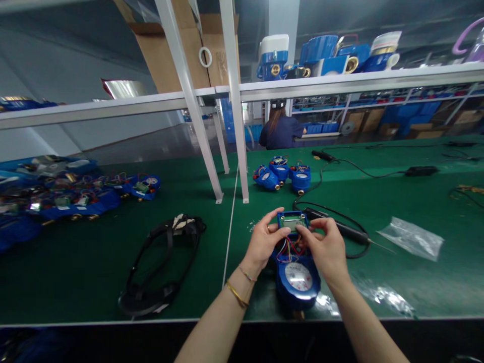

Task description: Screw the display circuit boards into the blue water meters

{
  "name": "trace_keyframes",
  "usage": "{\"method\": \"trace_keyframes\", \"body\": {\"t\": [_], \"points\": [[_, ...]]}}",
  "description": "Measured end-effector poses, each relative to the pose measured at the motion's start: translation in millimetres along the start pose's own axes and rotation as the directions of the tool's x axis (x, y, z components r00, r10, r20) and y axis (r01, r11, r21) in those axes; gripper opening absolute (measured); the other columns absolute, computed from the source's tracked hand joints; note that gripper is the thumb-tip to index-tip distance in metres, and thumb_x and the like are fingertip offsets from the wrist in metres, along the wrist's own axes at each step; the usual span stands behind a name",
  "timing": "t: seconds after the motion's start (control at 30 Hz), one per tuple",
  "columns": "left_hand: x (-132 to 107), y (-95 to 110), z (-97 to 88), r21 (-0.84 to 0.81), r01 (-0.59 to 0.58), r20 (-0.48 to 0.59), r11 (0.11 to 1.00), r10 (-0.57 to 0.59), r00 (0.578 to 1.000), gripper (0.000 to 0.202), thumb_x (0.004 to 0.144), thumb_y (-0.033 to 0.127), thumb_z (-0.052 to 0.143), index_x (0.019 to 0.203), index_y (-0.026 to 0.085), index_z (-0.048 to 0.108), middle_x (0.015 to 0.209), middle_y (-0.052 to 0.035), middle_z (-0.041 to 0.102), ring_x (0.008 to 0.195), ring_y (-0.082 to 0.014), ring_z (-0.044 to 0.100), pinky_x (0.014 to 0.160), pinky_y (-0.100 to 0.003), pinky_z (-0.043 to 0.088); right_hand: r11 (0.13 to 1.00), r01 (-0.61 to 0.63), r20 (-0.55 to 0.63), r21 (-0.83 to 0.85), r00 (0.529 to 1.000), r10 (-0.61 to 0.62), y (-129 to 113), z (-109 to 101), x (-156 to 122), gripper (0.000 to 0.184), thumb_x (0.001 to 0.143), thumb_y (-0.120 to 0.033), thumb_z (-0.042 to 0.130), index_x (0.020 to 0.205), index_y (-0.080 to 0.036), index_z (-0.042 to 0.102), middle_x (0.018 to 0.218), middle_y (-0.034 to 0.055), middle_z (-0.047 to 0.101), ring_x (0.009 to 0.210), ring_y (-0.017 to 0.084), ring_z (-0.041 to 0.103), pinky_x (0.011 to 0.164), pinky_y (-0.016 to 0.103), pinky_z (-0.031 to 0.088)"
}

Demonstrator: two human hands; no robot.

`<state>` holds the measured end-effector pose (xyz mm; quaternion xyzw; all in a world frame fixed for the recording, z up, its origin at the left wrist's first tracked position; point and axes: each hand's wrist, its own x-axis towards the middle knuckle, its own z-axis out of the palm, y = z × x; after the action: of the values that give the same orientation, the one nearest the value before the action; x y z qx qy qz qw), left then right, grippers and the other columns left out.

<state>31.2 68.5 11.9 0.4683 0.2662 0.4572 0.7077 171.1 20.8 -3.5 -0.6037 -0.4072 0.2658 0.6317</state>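
A blue water meter point(298, 282) with a round dial lies on the green bench near its front edge. Coloured wires point(289, 250) run from its open housing up to a small display circuit board point(293, 224) in a blue frame. My left hand point(264, 239) grips the board's left side, thumb on its face and fingers behind. From the right, my right hand point(327, 247) holds the same board with its thumb at the lower right corner. Just beyond my right hand lies a black-handled soldering iron point(348, 232), its thin tip pointing right.
Several blue meters point(300, 179) stand farther back, and many more point(83, 196) crowd the left. A black head strap point(162, 267) lies left of my arms, a clear plastic bag point(412, 237) to the right. White shelf posts point(234, 101) rise ahead; beyond them is another person point(282, 128).
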Motion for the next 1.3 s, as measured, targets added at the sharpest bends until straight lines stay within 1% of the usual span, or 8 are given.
{"method": "trace_keyframes", "body": {"t": [0.1, 0.23, 0.5, 0.8, 0.93, 1.07, 1.2, 1.3], "points": [[1.6, 0.1, -3.5, 0.025, 0.009, 0.025, 1.0, -0.009, 1.0, 0.078, 0.065, 0.025, 0.084, 0.135, 0.014, 0.052, 0.083, -0.0053, 0.076, 0.072, -0.0171, 0.07, 0.071, -0.026, 0.054, 0.995, -0.094, 0.204, 0.018, 0.975, 0.088, -3.9, -9.5, 10.0, 0.066, 0.061, -0.063, 0.077, 0.102, -0.014, 0.06, 0.082, 0.0077, 0.068, 0.066, 0.02, 0.065, 0.06, 0.031, 0.053], [6.6, 4.4, -9.0, 0.154, 0.012, 0.058, 0.988, -0.022, 0.998, 0.073, 0.063, 0.022, 0.083, 0.13, 0.013, 0.056, 0.088, -0.0068, 0.075, 0.078, -0.0185, 0.07, 0.073, -0.027, 0.053, 0.983, -0.181, 0.424, -0.005, 0.89, 0.166, -16.7, -21.6, 21.6, 0.06, 0.05, -0.057, 0.084, 0.084, -0.011, 0.067, 0.079, 0.0095, 0.069, 0.07, 0.02, 0.063, 0.065, 0.03, 0.052], [18.6, 10.8, -7.4, 0.468, -0.084, 0.088, 0.88, 0.049, 0.995, 0.059, 0.066, 0.007, 0.073, 0.123, 0.014, 0.061, 0.085, -0.0054, 0.074, 0.073, -0.0169, 0.068, 0.07, -0.027, 0.051, 0.975, -0.22, 0.441, -0.019, 0.874, 0.206, -21.5, -21.5, 33.2, 0.049, 0.046, -0.048, 0.086, 0.071, -0.014, 0.062, 0.068, 0.0054, 0.065, 0.061, 0.014, 0.057, 0.057, 0.024, 0.044], [18.1, 8.7, -2.7, 0.478, -0.034, 0.048, 0.878, 0.013, 0.999, 0.056, 0.066, 0.005, 0.07, 0.12, 0.014, 0.063, 0.08, -0.0048, 0.073, 0.066, -0.0147, 0.066, 0.062, -0.024, 0.049, 0.973, -0.228, 0.43, -0.023, 0.877, 0.216, -12.9, -22.6, 29.4, 0.056, 0.049, -0.053, 0.084, 0.084, -0.012, 0.066, 0.074, 0.0068, 0.067, 0.064, 0.017, 0.061, 0.058, 0.027, 0.047], [8.4, 11.9, -2.0, 0.409, 0.011, 0.058, 0.912, -0.038, 0.998, 0.063, 0.068, 0.011, 0.073, 0.128, 0.015, 0.058, 0.09, -0.0074, 0.074, 0.075, -0.0185, 0.07, 0.071, -0.028, 0.053, 0.996, -0.084, 0.329, -0.033, 0.94, 0.09, -9.0, -28.9, 13.4, 0.057, 0.066, -0.056, 0.074, 0.103, -0.014, 0.067, 0.089, 0.0087, 0.07, 0.079, 0.022, 0.065, 0.07, 0.032, 0.052], [-6.6, 16.9, -10.1, 0.357, -0.075, 0.266, 0.931, -0.024, 0.964, 0.072, 0.076, 0.024, 0.073, 0.143, 0.021, 0.045, 0.115, -0.0107, 0.07, 0.107, -0.0263, 0.066, 0.097, -0.042, 0.05, 0.97, 0.129, 0.051, -0.207, 0.991, -0.121, -3.0, -32.5, -10.5, 0.046, 0.078, -0.054, 0.064, 0.105, -0.017, 0.071, 0.094, 0.007, 0.071, 0.079, 0.022, 0.065, 0.074, 0.033, 0.052], [-14.7, 7.3, -27.1, 0.587, -0.285, 0.33, 0.758, 0.098, 0.939, 0.064, 0.081, 0.023, 0.066, 0.142, 0.026, 0.046, 0.147, -0.0095, 0.049, 0.142, -0.0285, 0.036, 0.119, -0.051, 0.024, 0.926, 0.142, -0.11, -0.35, 0.975, -0.191, 2.6, -33.4, -30.7, 0.053, 0.083, -0.055, 0.056, 0.122, -0.02, 0.067, 0.103, 0.0066, 0.071, 0.078, 0.022, 0.066, 0.073, 0.033, 0.052], [-16.6, -11.3, -34.9, 0.696, -0.3, 0.31, 0.653, 0.104, 0.945, 0.061, 0.078, 0.027, 0.071, 0.136, 0.024, 0.052, 0.145, -0.0112, 0.048, 0.139, -0.0288, 0.039, 0.117, -0.049, 0.028, 0.844, 0.119, -0.122, -0.523, 0.97, -0.212, 8.3, -34.3, -37.7, 0.059, 0.087, -0.056, 0.046, 0.134, -0.021, 0.058, 0.095, 0.0071, 0.071, 0.073, 0.023, 0.066, 0.068, 0.034, 0.049]]}}
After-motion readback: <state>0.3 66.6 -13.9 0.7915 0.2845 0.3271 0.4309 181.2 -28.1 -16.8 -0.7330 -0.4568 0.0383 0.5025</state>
